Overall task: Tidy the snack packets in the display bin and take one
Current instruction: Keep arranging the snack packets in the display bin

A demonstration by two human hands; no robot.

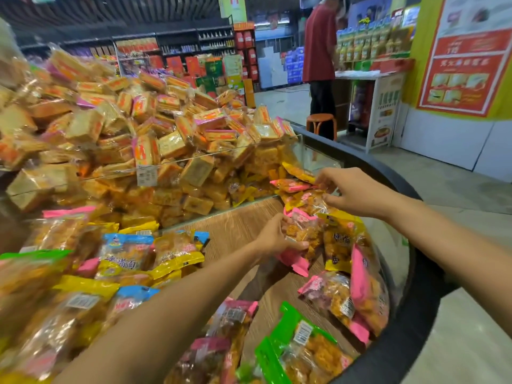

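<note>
Both hands are working in the bin's right-hand corner: the left hand [273,239] is curling its fingers round a crinkly clear packet with pink ends and orange fried snack inside [300,239], lifting it slightly off the bin's wood-grain floor [238,225], while the right hand [350,191], just beyond it, is hovering with fingers half bent over the pile, its fingertips touching a flat pink-edged packet [291,185] and pinching nothing that can be made out for certain. Nearest the body, below both forearms, a green-edged packet [299,342] and more pink ones are lying loose against the bin's dark curved rim [421,286]. Left of the left hand, yellow-and-blue packets [155,252] are heaped untidily. Beyond the hands, behind a clear plastic divider [199,159], square wrapped cakes [171,128] are piling high. Farthest off, a person in a red shirt [318,42] is standing by shelves, near an orange stool [321,120]. Judging by this, tidying is in hand, not yet the taking; the next move is probably calling for the held packet to be laid neatly among its kind, without toppling neighbours.
</note>
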